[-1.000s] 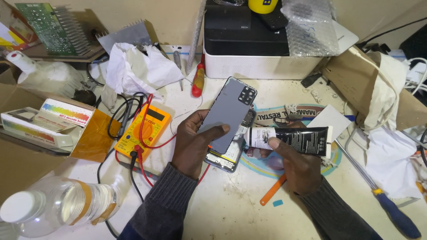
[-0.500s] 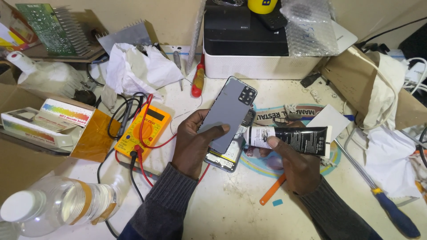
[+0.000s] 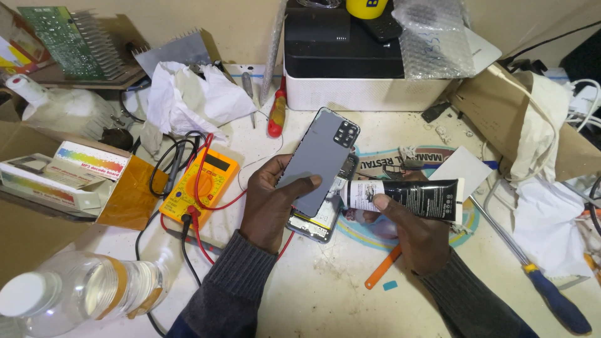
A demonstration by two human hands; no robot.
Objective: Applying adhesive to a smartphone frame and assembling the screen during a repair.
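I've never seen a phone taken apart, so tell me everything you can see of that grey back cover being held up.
The grey back cover is a thin, smooth, matte panel with rounded corners and a dark edge. A black square camera block with several lens holes sits at its upper right corner. It looks like plastic. The left hand holds it tilted, thumb across its lower face, above the opened phone body on the bench. The right hand holds a black glue tube beside it.

Orange multimeter (image 3: 201, 186); clear plastic bottle (image 3: 81, 291); red-handled screwdriver (image 3: 277, 107); perhaps a printer (image 3: 363, 62)
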